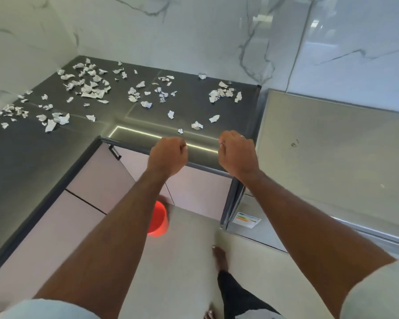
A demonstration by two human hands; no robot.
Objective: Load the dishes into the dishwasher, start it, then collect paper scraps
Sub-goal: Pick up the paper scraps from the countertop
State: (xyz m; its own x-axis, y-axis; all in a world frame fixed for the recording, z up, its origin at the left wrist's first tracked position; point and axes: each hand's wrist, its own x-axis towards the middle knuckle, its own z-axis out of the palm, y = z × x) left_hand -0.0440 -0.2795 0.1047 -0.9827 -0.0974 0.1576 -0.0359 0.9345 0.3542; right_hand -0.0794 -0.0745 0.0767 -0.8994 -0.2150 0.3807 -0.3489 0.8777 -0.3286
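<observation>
My left hand (167,155) and right hand (236,153) hover curled, apparently holding nothing; reaching hastily could sweep crumpled white paper scraps (91,88) off the dark grey countertop (32,157).

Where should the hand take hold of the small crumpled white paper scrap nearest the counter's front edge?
Pinch the small crumpled white paper scrap by its raised folds, from above. It lies alone on the flat dark countertop, just beyond the left hand.
</observation>
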